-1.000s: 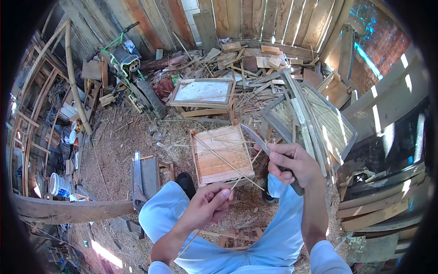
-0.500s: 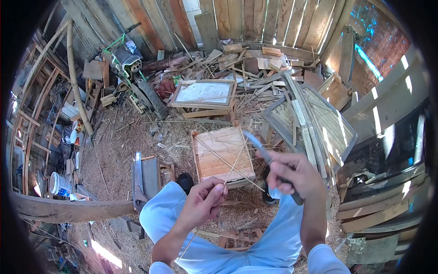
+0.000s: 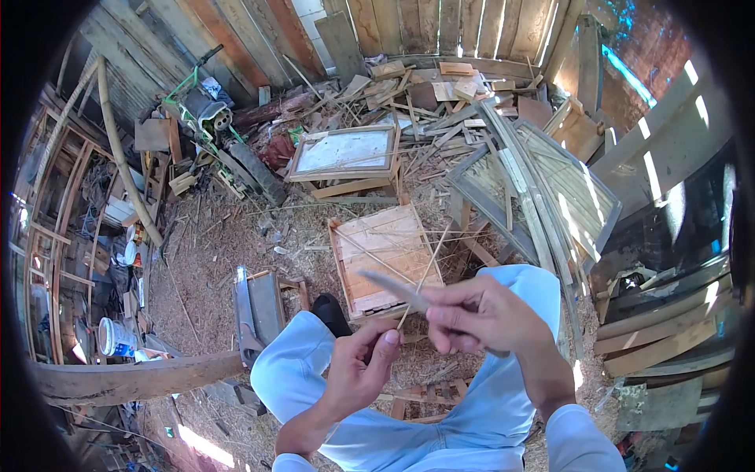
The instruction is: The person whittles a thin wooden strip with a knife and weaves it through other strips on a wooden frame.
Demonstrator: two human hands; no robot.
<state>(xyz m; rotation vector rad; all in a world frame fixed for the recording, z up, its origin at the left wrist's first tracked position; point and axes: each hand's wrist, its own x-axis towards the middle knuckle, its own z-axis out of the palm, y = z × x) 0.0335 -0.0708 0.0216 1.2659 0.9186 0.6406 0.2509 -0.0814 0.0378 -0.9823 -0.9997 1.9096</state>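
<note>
**Knife across a thin strip, in front of the slatted box**

At far left, a white bucket (image 3: 116,338) stands near a curved plank (image 3: 141,379). Nearer the person, a handsaw (image 3: 245,311) lies along the left edge of a small stool (image 3: 269,303).

The left hand (image 3: 360,374) pinches a thin wooden strip (image 3: 430,266) narrowly between thumb and fingers, just off the slatted box (image 3: 377,244)'s near edge. The strip slants up past the box's right edge. Another strip (image 3: 370,253) lies diagonally across the top, crowding the space beneath the blade.

The knife (image 3: 387,285) points left over the top's near half; the right hand (image 3: 484,315) is closed around its handle. This looks like a trimming or shaving step; whether the edge touches the strip, I cannot tell. Another stroke would call for a steady pinch and fingertips clear of the edge. The right knee (image 3: 523,287) limits elbow room; long boards (image 3: 515,177) lean beyond.
</note>
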